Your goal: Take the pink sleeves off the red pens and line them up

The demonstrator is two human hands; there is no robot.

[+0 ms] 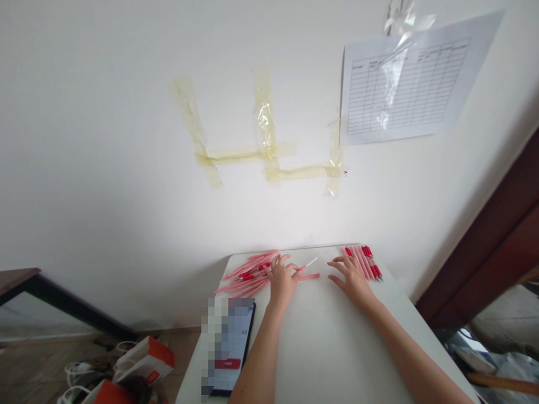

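My left hand [283, 279] is closed in a pinch on a thin pink stick with a white end [310, 262]. Just below its fingertips, a second pink stick [310, 276] lies on the white table [320, 348]. Beside that hand, to the left, is a loose pile of pink sticks [246, 287], with several red pens [252, 274] among them. My right hand [351, 276] has its fingers apart and holds nothing. It hovers over or rests on the table by a tidy row of pink sticks and red pens [364, 262]; I cannot tell whether it touches them.
A phone [236, 342] lies at the table's left edge, near my left forearm. The white wall [126, 168] with yellowed tape and a printed sheet [404, 90] rises behind the table. Orange-and-white boxes [145, 359] and cables are on the floor; dark red wood [484, 264] stands right.
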